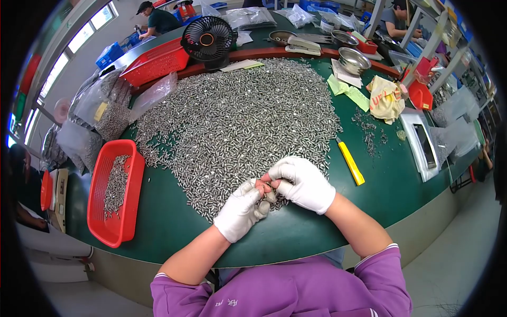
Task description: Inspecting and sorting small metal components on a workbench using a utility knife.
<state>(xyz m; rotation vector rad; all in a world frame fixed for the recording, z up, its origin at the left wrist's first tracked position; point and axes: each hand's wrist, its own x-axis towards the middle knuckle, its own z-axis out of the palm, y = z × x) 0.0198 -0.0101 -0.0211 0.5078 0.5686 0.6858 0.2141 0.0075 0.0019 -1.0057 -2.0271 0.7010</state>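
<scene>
My left hand (244, 208) and my right hand (301, 185) meet at the near edge of a wide heap of small metal pins (253, 121). Both wear white gloves with some bare fingertips showing. The fingers of each hand are closed in a pinch, the tips almost touching. Whatever sits between them is too small or too hidden to make out; it may be one of the silvery pins. The heap spreads over the green tabletop (174, 232) beyond my hands.
Left of the heap stands a red basket (96, 211) partly filled with pins. A yellow cutter (350, 161) lies right of my right hand. A black fan (208, 39), metal bowls (354, 61) and a yellow cloth (386, 99) sit farther back. Other people work beyond.
</scene>
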